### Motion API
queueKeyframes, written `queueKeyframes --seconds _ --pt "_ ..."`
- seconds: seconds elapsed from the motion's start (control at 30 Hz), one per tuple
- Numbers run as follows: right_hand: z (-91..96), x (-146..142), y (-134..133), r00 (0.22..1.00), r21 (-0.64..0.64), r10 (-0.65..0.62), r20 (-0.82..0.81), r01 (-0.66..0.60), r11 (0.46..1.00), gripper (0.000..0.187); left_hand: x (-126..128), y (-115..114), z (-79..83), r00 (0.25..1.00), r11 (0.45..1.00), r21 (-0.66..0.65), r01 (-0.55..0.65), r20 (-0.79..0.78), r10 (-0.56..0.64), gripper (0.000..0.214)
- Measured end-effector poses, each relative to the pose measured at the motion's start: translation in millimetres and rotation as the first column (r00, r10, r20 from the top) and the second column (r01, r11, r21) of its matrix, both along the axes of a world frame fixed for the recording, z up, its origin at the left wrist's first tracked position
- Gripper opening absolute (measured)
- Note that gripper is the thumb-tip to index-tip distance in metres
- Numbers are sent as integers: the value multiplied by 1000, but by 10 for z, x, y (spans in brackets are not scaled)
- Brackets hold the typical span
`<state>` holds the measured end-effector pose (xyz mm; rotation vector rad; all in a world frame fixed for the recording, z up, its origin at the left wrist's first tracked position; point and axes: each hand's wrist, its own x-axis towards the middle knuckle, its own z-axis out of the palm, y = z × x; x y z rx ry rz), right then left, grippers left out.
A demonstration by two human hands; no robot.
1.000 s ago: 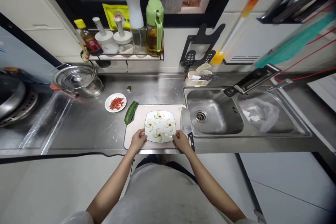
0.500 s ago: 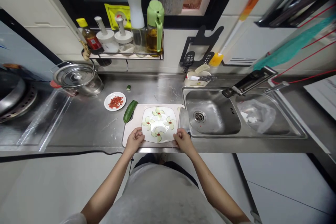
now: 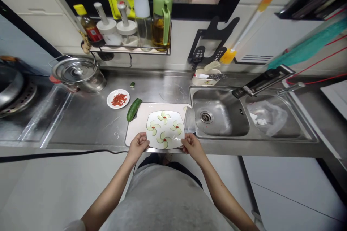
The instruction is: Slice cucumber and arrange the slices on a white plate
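Both hands grip a white squarish plate (image 3: 164, 130) by its near corners. My left hand (image 3: 138, 144) pinches the left corner, and my right hand (image 3: 191, 145) pinches the right one. Several pinwheels of thin cucumber slices (image 3: 163, 116) with red bits at their centres lie on the plate. Beneath it is a pale cutting board (image 3: 135, 134). A cucumber piece (image 3: 134, 109) rests at the board's left edge. To the right lies a knife (image 3: 190, 120), its blade partly on the board and its handle partly hidden by my right hand.
A small white plate of red bits (image 3: 118, 99) and a cucumber end (image 3: 132, 84) sit at the back left. Beyond them stands a lidded steel pot (image 3: 78, 74). The double sink (image 3: 220, 115) is on the right, and a condiment rack (image 3: 130, 49) hangs on the wall.
The plate has come slightly toward me, still in both hands, and looks a little larger. The camera view has shifted downward, so the wall things appear higher.
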<state>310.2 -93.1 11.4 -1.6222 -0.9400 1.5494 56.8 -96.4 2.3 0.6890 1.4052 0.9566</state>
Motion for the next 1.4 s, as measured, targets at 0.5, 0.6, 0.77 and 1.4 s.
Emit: queueKeyframes --seconds 0.5,0.6,0.77,1.4 --pt "592 17 -49 999 100 -27 -26 30 995 32 -11 -55 526 998 987 159 15 -55 -7 41" --pt "675 8 -61 999 128 -38 -17 40 991 32 -10 -63 595 999 982 187 1 -51 9 41" --pt "721 15 -94 999 132 -38 -32 42 990 31 -11 -97 645 1000 980 200 1 -24 4 40" --pt "226 49 -287 756 -66 -608 -241 613 788 52 651 -86 380 944 967 113 229 217 -249 40"
